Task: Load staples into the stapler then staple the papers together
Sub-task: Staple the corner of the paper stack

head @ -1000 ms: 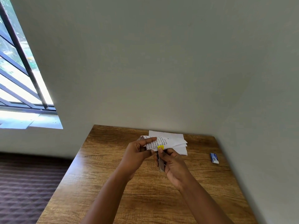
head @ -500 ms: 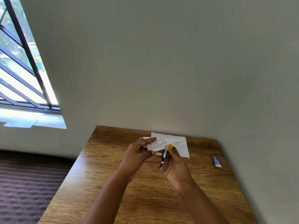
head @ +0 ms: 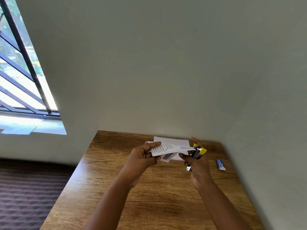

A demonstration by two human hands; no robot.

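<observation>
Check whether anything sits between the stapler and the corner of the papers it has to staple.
Nothing visible does. The right hand holds the stapler right at the corner of the papers, which the left hand holds up above the table.

A plain room, likely a home or small office: a wooden table (head: 149,196) set into a corner of bare pale walls (head: 166,63), a barred window (head: 20,72) at upper left, dark patterned carpet (head: 29,193) at lower left.
</observation>
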